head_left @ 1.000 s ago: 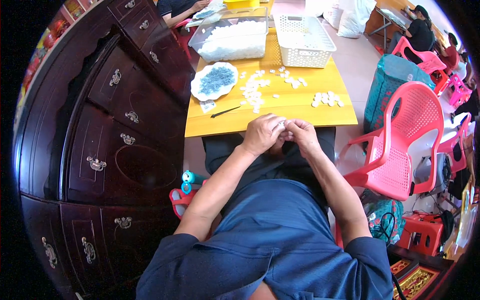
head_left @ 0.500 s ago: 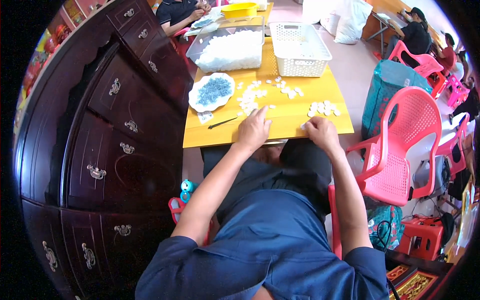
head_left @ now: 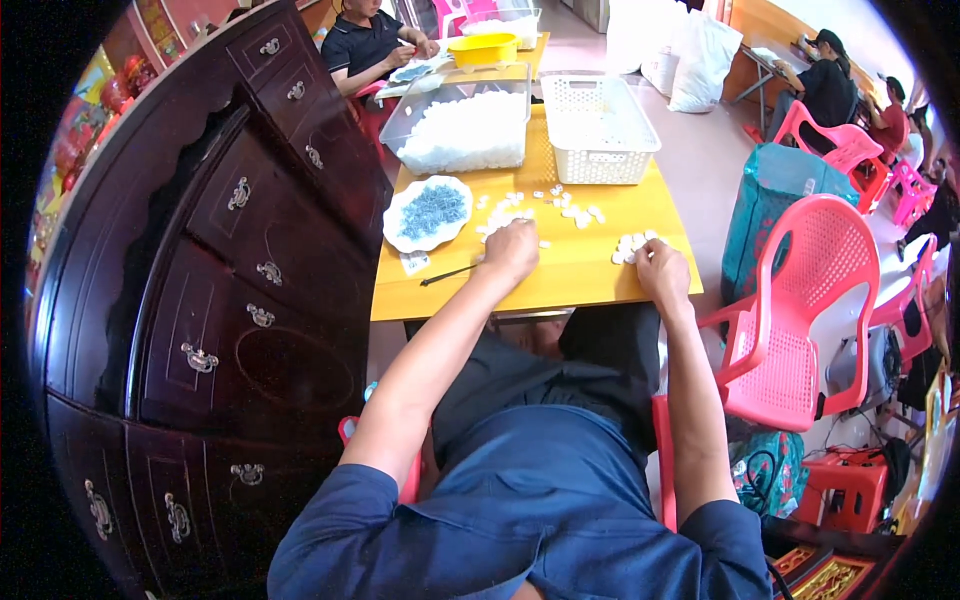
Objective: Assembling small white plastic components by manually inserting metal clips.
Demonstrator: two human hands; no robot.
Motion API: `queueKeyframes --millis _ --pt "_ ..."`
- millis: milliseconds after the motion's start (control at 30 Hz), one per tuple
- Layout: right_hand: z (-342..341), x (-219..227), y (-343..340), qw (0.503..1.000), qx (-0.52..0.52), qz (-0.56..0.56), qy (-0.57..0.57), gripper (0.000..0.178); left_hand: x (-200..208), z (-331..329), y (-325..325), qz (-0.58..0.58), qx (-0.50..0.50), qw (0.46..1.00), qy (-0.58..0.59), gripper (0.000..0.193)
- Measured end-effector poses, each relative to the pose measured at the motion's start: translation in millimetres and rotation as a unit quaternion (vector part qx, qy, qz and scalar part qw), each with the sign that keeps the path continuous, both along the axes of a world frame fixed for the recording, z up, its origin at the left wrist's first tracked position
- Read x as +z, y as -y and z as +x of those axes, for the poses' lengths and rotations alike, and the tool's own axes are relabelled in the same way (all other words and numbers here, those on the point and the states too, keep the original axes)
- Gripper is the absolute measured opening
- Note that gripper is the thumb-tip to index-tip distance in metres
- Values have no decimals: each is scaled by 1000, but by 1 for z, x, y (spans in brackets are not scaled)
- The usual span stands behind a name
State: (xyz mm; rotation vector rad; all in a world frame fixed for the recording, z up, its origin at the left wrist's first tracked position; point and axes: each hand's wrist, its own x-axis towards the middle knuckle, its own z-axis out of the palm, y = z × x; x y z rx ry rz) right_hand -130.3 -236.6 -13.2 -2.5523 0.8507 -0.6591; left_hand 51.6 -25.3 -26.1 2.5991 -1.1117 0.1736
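Since the earlier frames, both hands have been moved apart from the table's near edge onto the yellow table (head_left: 560, 285). At far left a dark cabinet (head_left: 230, 300) is seen, then a plate (head_left: 428, 212) of blue bits. The left hand (head_left: 512, 250) is curled on scattered white pieces (head_left: 505, 212); the right hand (head_left: 660, 268) rests at a small white pile (head_left: 630, 245). Whether either grips anything cannot be told. A pink chair (head_left: 800, 310) stands rightward.

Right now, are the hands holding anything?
It cannot be told. The left hand rests on a cluster of small white pieces, the right hand beside another small pile; any grip is hidden.
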Motion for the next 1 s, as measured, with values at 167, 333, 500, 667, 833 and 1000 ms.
queueKeyframes --millis 167,333,500,667,833,1000 --pt "4 2 -20 998 25 5 52 17 -5 -3 -7 -35 -5 999 16 20" --pt "27 -1 -53 980 150 36 127 14 6 -30 -17 -24 -20 999 26 17" --pt "65 -19 -72 972 195 22 127 15 7 -65 -38 -77 -57 995 36 21" --pt "84 -15 -89 976 187 -12 110 17 9 -95 -60 -102 -82 990 45 34" --pt "94 -14 -92 977 212 -23 32 19 7 -106 -72 -147 -115 980 62 41" --pt "94 -23 -86 966 236 -82 69 14 -8 -101 -74 -195 -165 962 94 20"
